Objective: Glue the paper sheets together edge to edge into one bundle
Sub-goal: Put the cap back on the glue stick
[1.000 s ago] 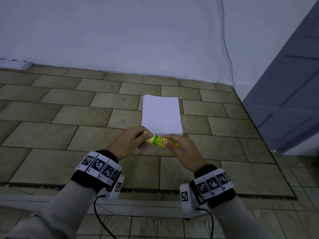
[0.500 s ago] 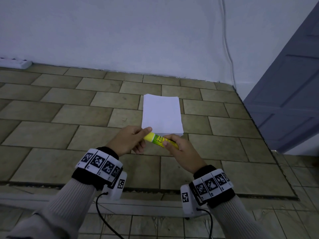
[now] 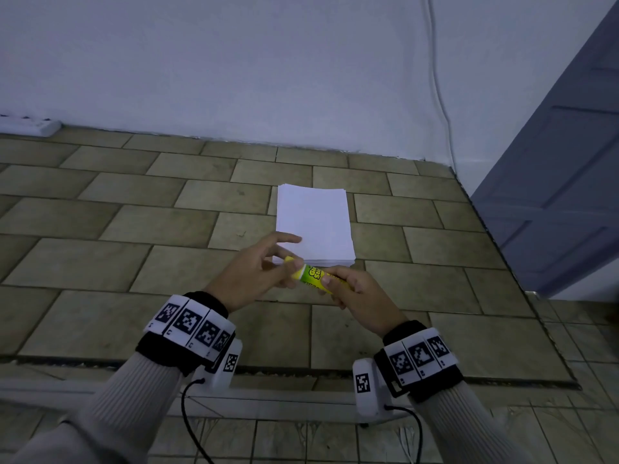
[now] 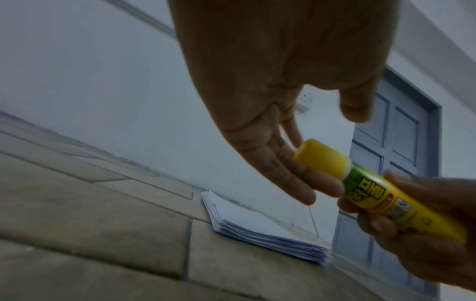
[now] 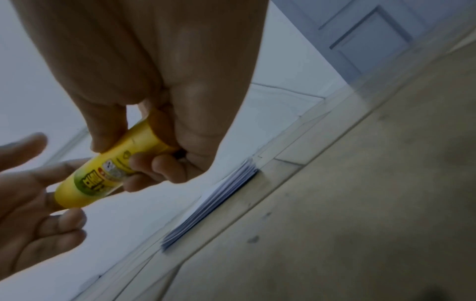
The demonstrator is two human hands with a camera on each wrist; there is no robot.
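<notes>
Grey ribbed sleeves [image 3: 127,396], black wristbands [image 3: 187,326] with white coded tags, white wrist cameras [image 3: 366,386], black cables [image 3: 191,426].

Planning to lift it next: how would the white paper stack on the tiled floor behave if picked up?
The white paper stack looks unbound, with uneven edges, so sheets would probably slide and fan. It would likely sag if held by one edge.

The glue stick [image 3: 313,276] reads "Glue Stick" in yellow just ahead of the right hand's [image 3: 360,296] grip; Korean lettering on its other side.
</notes>
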